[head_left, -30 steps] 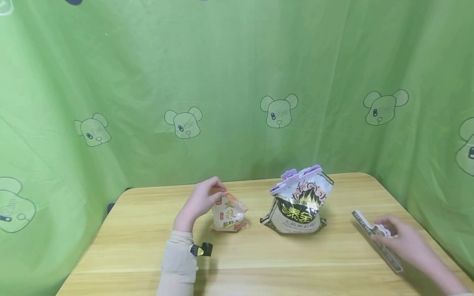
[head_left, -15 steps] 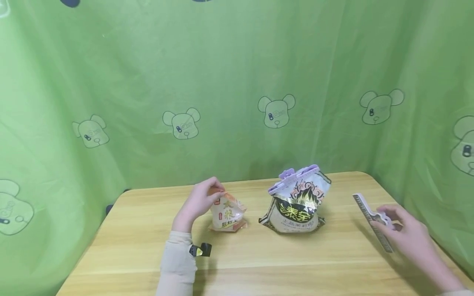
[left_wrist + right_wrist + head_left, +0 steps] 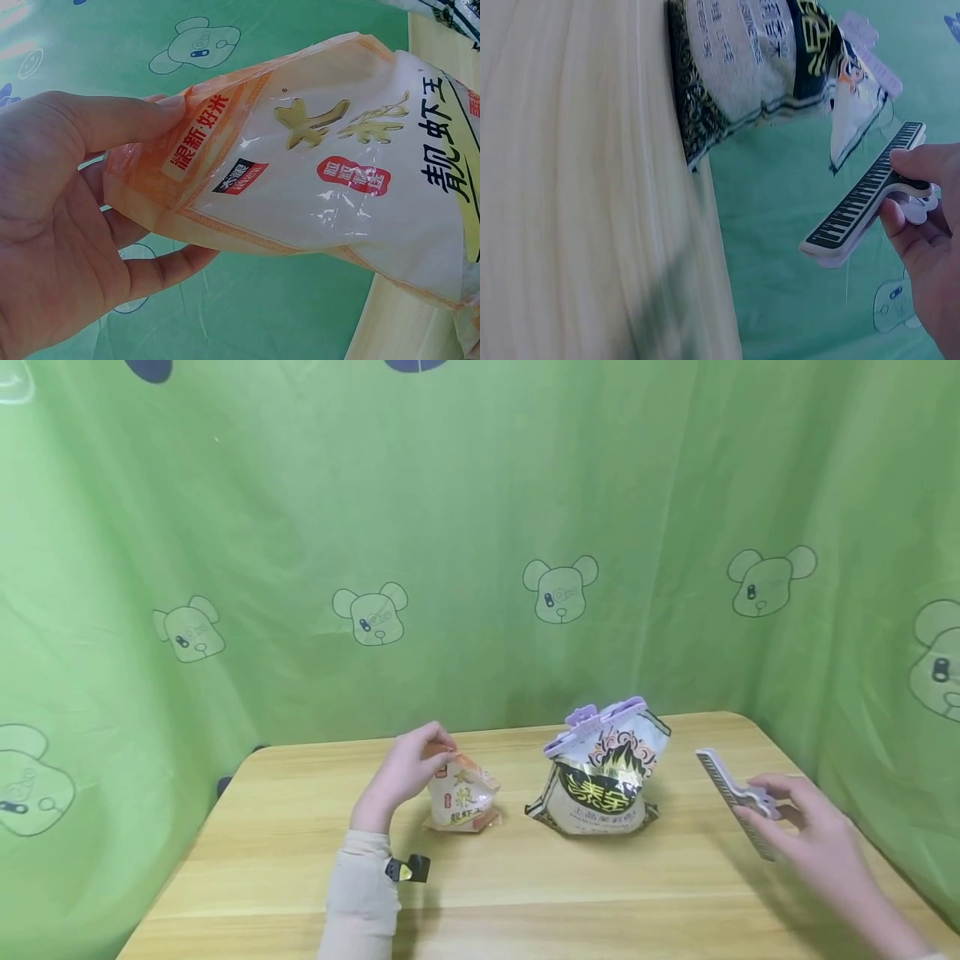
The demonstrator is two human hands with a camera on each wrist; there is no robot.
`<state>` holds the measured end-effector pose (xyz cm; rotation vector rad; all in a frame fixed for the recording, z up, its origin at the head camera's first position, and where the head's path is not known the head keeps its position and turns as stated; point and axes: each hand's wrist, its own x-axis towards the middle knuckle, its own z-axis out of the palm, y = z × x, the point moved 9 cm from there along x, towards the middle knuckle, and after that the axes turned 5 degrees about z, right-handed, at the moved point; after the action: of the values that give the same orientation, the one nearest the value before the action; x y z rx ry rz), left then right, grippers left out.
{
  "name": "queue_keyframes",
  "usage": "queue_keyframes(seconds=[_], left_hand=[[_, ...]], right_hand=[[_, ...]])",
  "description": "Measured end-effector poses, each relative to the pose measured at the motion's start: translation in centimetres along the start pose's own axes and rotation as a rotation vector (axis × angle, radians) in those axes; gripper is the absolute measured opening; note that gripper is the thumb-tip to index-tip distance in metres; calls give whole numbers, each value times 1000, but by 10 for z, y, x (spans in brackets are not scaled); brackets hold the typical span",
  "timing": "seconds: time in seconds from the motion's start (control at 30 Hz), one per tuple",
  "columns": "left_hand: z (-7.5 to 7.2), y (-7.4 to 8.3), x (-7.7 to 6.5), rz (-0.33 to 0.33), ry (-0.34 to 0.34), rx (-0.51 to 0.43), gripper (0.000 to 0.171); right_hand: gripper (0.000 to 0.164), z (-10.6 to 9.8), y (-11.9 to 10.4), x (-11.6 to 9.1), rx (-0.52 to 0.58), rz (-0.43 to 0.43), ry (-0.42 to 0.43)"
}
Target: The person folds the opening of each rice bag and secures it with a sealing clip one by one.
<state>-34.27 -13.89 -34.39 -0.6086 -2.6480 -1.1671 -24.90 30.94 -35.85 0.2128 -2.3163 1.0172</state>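
My left hand (image 3: 411, 767) pinches the orange top of a small white and orange rice bag (image 3: 461, 797), which stands upright on the table. In the left wrist view the thumb (image 3: 139, 120) lies over the folded top of that bag, with fingers behind it. My right hand (image 3: 806, 827) grips a long bag clip (image 3: 731, 793) by its handle, raised above the table at the right. Piano keys decorate the clip's bar (image 3: 866, 187) in the right wrist view, where the thumb presses one side and fingers the other.
Between the hands stands a larger rice bag (image 3: 600, 789) with a black and gold label. Purple clips (image 3: 596, 725) hold its folded top. The wooden table (image 3: 540, 902) ends at a green curtain (image 3: 465, 527) with bear-head prints.
My right hand has lifted the bag clip off the table and brought it a little to the left. The left hand keeps its pinch on the small bag.
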Motion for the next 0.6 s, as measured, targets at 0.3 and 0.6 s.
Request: queue_keyframes(seconds=[0.3, 0.6], left_hand=[[1, -1, 1, 3, -2, -4, 10], [1, -2, 1, -1, -2, -5, 10]], right_hand=[[47, 11, -37, -2, 100, -115, -13], [46, 31, -65, -4, 134, -155, -69]])
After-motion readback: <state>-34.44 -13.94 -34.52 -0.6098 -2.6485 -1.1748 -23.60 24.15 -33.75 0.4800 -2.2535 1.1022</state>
